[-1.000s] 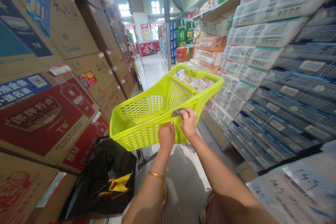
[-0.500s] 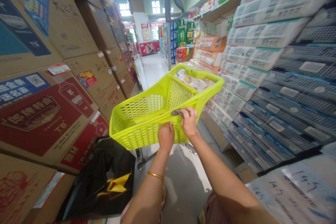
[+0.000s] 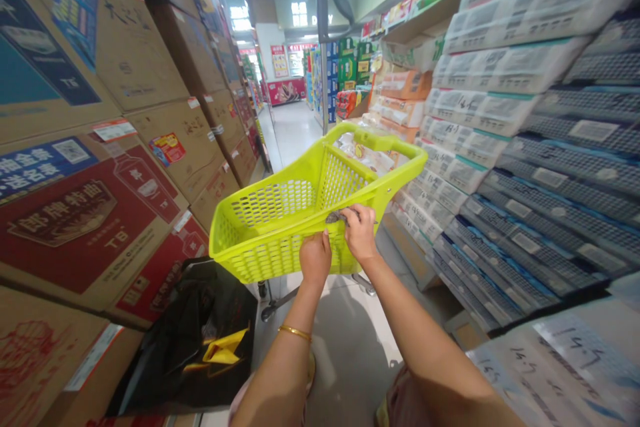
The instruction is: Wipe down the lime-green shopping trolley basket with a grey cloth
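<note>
A lime-green plastic shopping basket point(image 3: 280, 210) on a wheeled frame stands in the aisle in front of me, tilted up at the far end, with its handle point(image 3: 380, 142) at the top right. My left hand point(image 3: 315, 259) is closed on the basket's near rim; a gold bangle point(image 3: 296, 331) sits on that wrist. My right hand point(image 3: 359, 232) is just to the right on the same rim, fingers closed on a small grey cloth point(image 3: 336, 217) pressed against the rim. The basket's inside shows nothing in it.
Stacked cardboard cartons point(image 3: 90, 213) wall the left side. Shelves of wrapped packs point(image 3: 525, 147) line the right. A black bag with a yellow item point(image 3: 200, 340) lies on the floor at lower left. The grey-tiled aisle point(image 3: 293, 127) runs ahead towards far displays.
</note>
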The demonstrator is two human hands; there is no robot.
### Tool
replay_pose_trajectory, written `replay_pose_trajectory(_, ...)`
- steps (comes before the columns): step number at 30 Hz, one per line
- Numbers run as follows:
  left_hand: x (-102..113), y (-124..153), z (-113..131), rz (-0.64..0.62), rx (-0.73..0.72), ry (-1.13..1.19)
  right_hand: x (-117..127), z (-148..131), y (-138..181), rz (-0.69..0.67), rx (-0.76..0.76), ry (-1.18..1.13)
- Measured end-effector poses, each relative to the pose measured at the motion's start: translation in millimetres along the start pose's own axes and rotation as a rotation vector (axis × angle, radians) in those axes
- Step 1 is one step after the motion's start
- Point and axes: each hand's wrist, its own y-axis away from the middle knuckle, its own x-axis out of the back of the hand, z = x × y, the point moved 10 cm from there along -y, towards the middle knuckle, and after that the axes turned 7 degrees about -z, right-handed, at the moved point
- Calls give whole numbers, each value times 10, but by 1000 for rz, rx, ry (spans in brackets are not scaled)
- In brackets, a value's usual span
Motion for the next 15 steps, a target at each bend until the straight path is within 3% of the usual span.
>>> replay_pose_trajectory(3,-13,-7,-7,-11,-1,-1,-48,-25,55,11,-12,7)
replay_pose_trajectory(8,-28,-28,-11,-41,4,-14,-257,-161,216,-132,62,3)
replay_pose_trajectory(15,133,57,88,13,19,-70,120,-189,-50,-19,71,-67)
